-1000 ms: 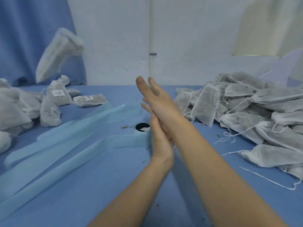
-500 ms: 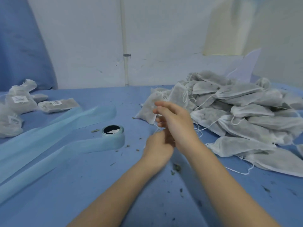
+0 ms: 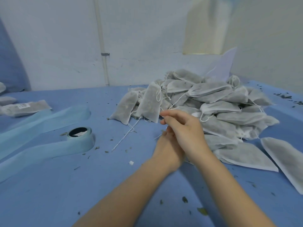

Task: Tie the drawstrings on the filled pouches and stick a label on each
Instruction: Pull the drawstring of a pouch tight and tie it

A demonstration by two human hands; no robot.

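Right hand curled, pinching nothing visible; left hand hidden beneath, grip unclear. Risk: snagging tangled strings in pouch heap at table's far right, dragging extras.

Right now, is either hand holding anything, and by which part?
Cannot tell. The right hand has curled fingers near the pouch pile, and it hides the left hand.
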